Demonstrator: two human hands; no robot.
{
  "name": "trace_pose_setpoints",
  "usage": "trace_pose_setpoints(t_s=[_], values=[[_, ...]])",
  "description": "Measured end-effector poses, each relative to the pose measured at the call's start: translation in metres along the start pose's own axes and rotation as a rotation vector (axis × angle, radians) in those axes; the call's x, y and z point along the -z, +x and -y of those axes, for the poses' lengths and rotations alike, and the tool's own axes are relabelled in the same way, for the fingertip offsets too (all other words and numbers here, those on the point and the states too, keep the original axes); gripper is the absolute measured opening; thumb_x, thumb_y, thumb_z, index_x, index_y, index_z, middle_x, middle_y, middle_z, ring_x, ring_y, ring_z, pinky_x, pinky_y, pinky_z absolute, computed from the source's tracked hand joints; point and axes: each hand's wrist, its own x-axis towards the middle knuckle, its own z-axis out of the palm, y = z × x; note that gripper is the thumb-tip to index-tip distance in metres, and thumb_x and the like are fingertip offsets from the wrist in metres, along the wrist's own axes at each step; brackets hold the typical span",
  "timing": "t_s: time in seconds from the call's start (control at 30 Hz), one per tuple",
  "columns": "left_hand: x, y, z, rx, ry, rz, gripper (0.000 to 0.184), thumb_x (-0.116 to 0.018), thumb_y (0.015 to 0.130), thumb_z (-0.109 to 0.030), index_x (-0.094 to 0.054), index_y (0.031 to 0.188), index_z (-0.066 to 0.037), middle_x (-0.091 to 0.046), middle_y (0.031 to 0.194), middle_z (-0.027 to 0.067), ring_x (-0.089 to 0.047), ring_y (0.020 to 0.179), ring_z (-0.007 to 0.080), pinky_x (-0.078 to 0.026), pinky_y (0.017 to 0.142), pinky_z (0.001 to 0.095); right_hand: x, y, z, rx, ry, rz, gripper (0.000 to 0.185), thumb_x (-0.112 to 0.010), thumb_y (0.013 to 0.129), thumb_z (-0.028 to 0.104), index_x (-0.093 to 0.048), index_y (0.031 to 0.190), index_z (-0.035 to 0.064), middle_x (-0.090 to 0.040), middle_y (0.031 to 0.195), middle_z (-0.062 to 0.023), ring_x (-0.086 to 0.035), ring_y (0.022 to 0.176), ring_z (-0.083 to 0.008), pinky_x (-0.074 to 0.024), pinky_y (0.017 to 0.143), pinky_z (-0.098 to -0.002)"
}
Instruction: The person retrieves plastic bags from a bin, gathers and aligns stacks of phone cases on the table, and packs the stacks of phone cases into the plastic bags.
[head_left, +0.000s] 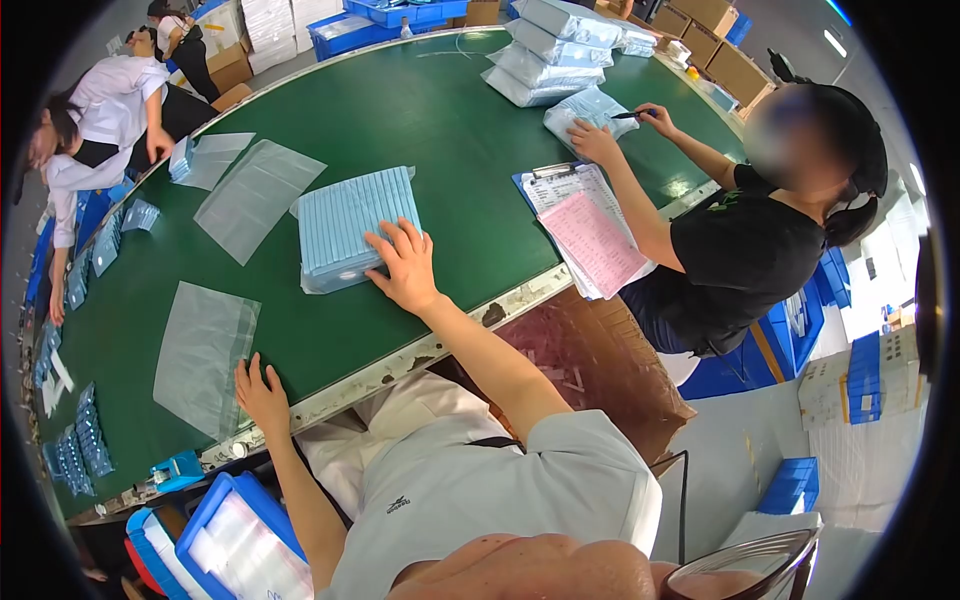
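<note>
My right hand (403, 265) lies with spread fingers on the right side of a bagged block of light-blue packets (352, 222), which are lined up in a tight row inside clear plastic. At the near edge of the green table my left hand (262, 398) rests, fingers apart, against the right edge of a flat clear plastic bag (203, 350). Another clear bag (258, 200) lies flat to the left of the block. Neither hand is closed around anything.
On the right, a co-worker marks a bagged pack (582, 112) beside a stack of similar packs (552, 58). A clipboard (560, 180) with pink sheets (592, 240) lies between us. Blue packets (92, 430) line the table's left edge. A blue bin (232, 505) stands below.
</note>
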Motion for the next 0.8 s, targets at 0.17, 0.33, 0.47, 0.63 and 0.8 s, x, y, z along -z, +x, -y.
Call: trace_pose_setpoints(t_s=[0.17, 0.33, 0.47, 0.63, 0.8], values=[[0.006, -0.001, -0.003, 0.002, -0.028, 0.008, 0.038, -0.054, 0.1, -0.029, -0.059, 0.135, -0.016, -0.046, 0.148, 0.0146, -0.037, 0.141, 0.0341, -0.024, 0.116, 0.05, 0.0, 0.0, 0.0, -0.015, -0.001, 0.009, 0.072, -0.086, 0.067, 0.02, -0.057, 0.132, 0.0186, -0.047, 0.139, -0.0092, -0.038, 0.134, -0.0362, -0.0323, 0.103, -0.0585], [0.006, -0.001, -0.004, 0.006, -0.032, -0.02, 0.037, -0.056, 0.098, -0.026, -0.06, 0.133, -0.015, -0.048, 0.146, 0.0159, -0.041, 0.138, 0.0354, -0.027, 0.114, 0.0499, -0.002, -0.001, 0.0, -0.033, -0.016, 0.03, 0.07, -0.084, 0.07, 0.021, -0.054, 0.133, 0.0197, -0.046, 0.14, -0.0097, -0.037, 0.135, -0.0369, -0.0307, 0.105, -0.0627], [0.003, 0.002, -0.004, -0.086, -0.106, -0.091, 0.036, -0.063, 0.093, -0.022, -0.063, 0.128, -0.013, -0.054, 0.139, 0.0157, -0.047, 0.131, 0.0376, -0.035, 0.108, 0.0506, -0.006, -0.001, -0.007, 0.012, -0.028, 0.074, 0.07, -0.082, 0.072, 0.025, -0.052, 0.136, 0.0215, -0.048, 0.14, -0.01, -0.039, 0.134, -0.0374, -0.0323, 0.101, -0.0586], [0.01, 0.0, -0.013, -0.029, -0.063, -0.135, 0.034, -0.064, 0.091, -0.021, -0.064, 0.124, -0.012, -0.055, 0.137, 0.0151, -0.047, 0.131, 0.0372, -0.036, 0.107, 0.0502, -0.01, -0.001, 0.0, 0.033, 0.005, 0.052, 0.069, -0.083, 0.072, 0.022, -0.056, 0.135, 0.0196, -0.048, 0.14, -0.0093, -0.039, 0.134, -0.0386, -0.031, 0.102, -0.0589], [0.008, 0.001, -0.011, -0.03, -0.126, -0.129, 0.035, -0.064, 0.091, -0.019, -0.063, 0.125, -0.009, -0.053, 0.14, 0.0159, -0.044, 0.134, 0.0367, -0.034, 0.11, 0.0524, -0.014, 0.001, 0.007, 0.069, 0.044, 0.061, 0.068, -0.084, 0.072, 0.02, -0.057, 0.134, 0.0199, -0.048, 0.141, -0.0083, -0.039, 0.135, -0.0387, -0.0303, 0.103, -0.0592]])
